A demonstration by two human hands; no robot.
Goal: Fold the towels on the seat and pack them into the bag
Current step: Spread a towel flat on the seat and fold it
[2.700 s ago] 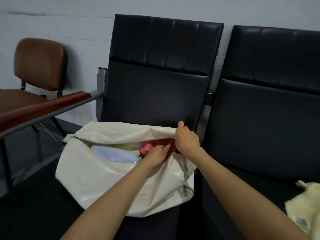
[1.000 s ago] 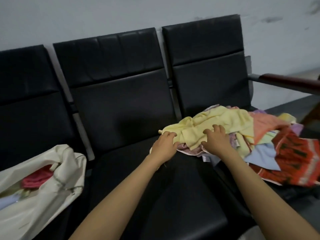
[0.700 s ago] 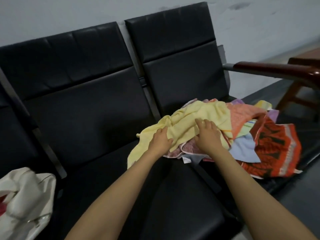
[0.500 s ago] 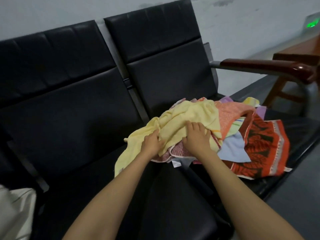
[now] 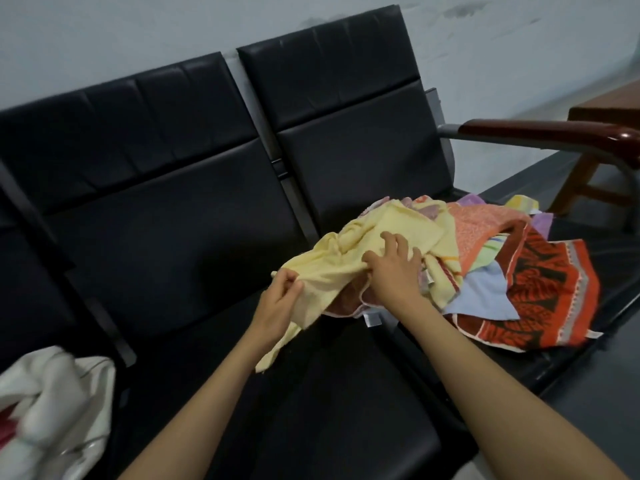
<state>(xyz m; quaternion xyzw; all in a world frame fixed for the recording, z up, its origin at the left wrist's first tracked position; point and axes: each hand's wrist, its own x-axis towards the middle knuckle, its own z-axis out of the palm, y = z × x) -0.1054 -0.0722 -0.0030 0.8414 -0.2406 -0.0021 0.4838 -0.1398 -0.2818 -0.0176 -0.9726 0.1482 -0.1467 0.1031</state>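
A pale yellow towel (image 5: 349,258) stretches from a heap of towels (image 5: 491,271) on the right seat out over the middle seat. My left hand (image 5: 280,303) pinches the towel's lower left edge, and a loose end hangs below it. My right hand (image 5: 394,268) grips a fold of the same towel on top of the heap. The heap also holds an orange towel, a light blue one and a red patterned one (image 5: 547,296). The cream bag (image 5: 52,410) lies on the left seat at the lower left, with something red showing inside.
Black padded seats (image 5: 311,393) form one row against a pale wall. A dark red armrest (image 5: 540,129) on a metal bar runs past the right seat. Wooden furniture (image 5: 609,109) stands beyond it at the far right.
Both hands left the bag and went to the heap. They have drawn the yellow towel leftwards off the heap, and my left hand has shifted down to its lower edge.
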